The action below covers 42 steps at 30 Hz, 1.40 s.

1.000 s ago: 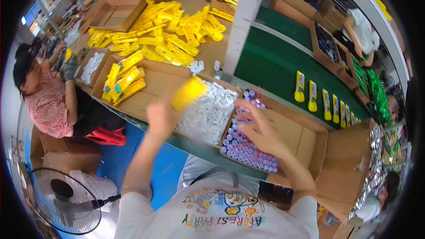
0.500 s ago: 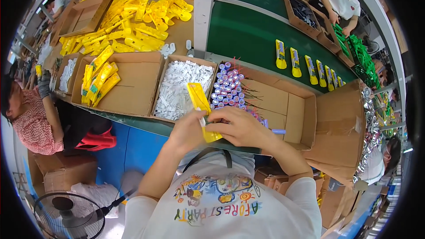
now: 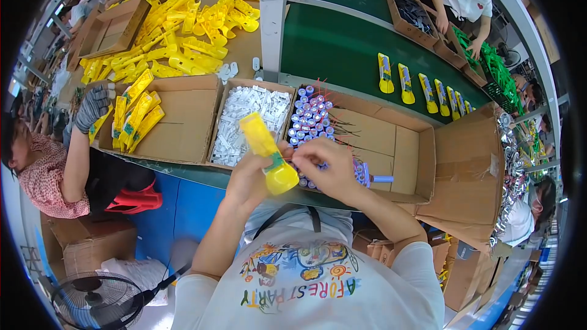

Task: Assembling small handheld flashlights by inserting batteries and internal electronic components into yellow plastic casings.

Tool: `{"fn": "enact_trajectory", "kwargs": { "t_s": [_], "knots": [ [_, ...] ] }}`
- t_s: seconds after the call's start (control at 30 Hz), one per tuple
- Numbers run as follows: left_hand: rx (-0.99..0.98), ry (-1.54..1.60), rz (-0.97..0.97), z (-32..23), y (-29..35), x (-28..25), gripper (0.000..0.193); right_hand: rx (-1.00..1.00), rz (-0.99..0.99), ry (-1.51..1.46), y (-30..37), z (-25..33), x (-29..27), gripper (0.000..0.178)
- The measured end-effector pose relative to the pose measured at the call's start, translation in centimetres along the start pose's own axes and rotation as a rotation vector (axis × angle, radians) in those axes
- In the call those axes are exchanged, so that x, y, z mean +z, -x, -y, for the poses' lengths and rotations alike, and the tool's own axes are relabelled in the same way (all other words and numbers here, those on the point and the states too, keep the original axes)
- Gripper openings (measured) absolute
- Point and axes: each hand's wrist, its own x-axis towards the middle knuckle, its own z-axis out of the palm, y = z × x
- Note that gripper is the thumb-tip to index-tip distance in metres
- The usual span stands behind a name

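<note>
2 hands (image 3: 247, 178) (image 3: 330, 168) — 1 yellow casing (image 3: 259, 135) between

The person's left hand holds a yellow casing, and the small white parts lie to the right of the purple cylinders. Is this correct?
Not quite: the small white parts lie to the left of the purple cylinders, as the head view shows. The person's left hand does hold a yellow casing.
</note>
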Motion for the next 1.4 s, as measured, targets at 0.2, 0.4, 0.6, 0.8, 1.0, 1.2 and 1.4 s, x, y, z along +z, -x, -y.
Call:
{"fn": "enact_trajectory", "kwargs": {
  "t_s": [0.2,0.4,0.6,0.8,1.0,1.2,1.4],
  "knots": [
    [0.153,-0.305,0.118,2.9,0.6,-0.6,0.057,0.005,-0.045,0.119,-0.7,1.5,-0.8,0.012],
    [0.44,-0.992,0.039,3.7,1.5,1.7,0.055,0.105,-0.189,0.078,0.1,2.3,0.5,0.013],
    [0.324,-0.811,0.036,4.4,0.5,0.6,0.044,-0.219,-0.269,0.525,3.6,1.2,2.1,0.015],
    [0.188,-0.672,0.074,4.0,1.4,1.9,0.04,0.307,-0.029,0.719,4.0,-3.3,-10.6,0.008],
    [0.14,-0.757,0.283,6.7,1.7,2.5,0.046,0.167,-0.123,0.129,5.4,3.4,-6.2,0.014],
    [0.212,-0.808,0.208,7.8,1.9,2.1,0.043,0.256,-0.227,0.081,6.3,4.1,-1.5,0.015],
    [0.136,-0.835,0.187,7.4,0.9,2.8,0.031,0.006,-0.01,0.198,7.5,2.8,-3.4,0.013]
  ]
}}
